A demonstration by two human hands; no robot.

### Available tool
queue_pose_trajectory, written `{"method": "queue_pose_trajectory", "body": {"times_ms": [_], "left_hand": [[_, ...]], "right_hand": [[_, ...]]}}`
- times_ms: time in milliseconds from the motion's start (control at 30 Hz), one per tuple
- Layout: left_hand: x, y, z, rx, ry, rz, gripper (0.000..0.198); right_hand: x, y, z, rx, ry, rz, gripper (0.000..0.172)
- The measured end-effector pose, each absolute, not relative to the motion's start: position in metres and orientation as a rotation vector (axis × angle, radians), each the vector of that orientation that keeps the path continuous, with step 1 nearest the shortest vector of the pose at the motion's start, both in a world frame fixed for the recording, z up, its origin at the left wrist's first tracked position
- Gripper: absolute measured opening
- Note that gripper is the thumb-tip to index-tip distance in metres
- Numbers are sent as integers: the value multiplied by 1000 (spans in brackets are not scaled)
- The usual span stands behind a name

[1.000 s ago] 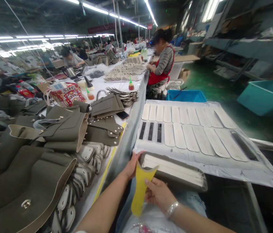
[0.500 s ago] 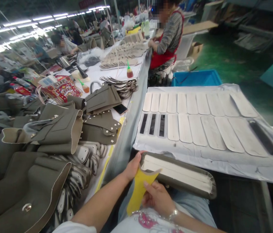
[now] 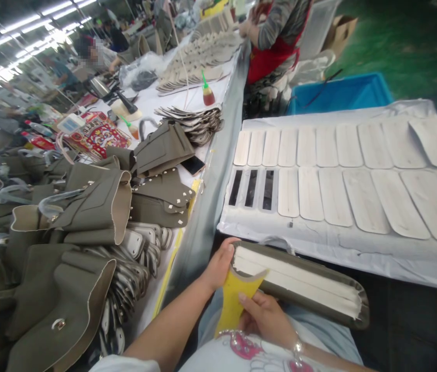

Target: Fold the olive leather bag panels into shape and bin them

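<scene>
My left hand (image 3: 220, 264) is closed on the near-left end of an olive-grey handbag (image 3: 298, 281), with the thumb on its corner. The bag lies across my lap, its long pale bottom with rounded ends facing up. Part of a clear-wrapped handle shows behind it. My right hand (image 3: 265, 316) pinches a flat yellow tool (image 3: 237, 290) between thumb and fingers. The tool's upper end is a concave curve with pointed tips, close to the bag's left end. Whether its edge touches the bag, I cannot tell.
White cloth-covered board (image 3: 319, 243) at right carries rows of pale rounded panels (image 3: 336, 199) and dark slots. Left, a table is piled with olive bags (image 3: 51, 305), grey straps (image 3: 152, 243), a phone (image 3: 193, 165) and a glue bottle (image 3: 208, 95). Beyond: a blue bin (image 3: 338, 93) and a co-worker (image 3: 276, 41).
The view has tilted down and shifted, so the board looks nearer. Both hands keep their holds on the bag and the yellow tool, with little movement between them.
</scene>
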State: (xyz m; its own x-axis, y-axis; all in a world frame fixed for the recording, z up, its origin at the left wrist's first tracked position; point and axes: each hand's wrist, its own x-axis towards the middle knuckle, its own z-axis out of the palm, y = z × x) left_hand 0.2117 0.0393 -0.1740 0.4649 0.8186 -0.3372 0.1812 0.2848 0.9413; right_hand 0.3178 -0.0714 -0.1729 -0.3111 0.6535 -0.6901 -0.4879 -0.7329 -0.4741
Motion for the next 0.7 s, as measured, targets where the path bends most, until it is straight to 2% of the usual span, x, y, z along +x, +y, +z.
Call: {"method": "queue_pose_trajectory", "body": {"times_ms": [267, 467, 600, 700], "left_hand": [[213, 35, -179, 1351, 1069, 642, 39], [213, 38, -180, 1492, 1190, 631, 44], [209, 43, -167, 1946, 1260, 312, 42], [209, 50, -164, 2456, 1214, 216, 44]], "right_hand": [[308, -79, -178, -1343, -181, 1911, 54], [308, -75, -165, -1361, -304, 1732, 50], [302, -71, -162, -1379, -304, 1683, 47], [296, -68, -168, -1415, -264, 1662, 38]]}}
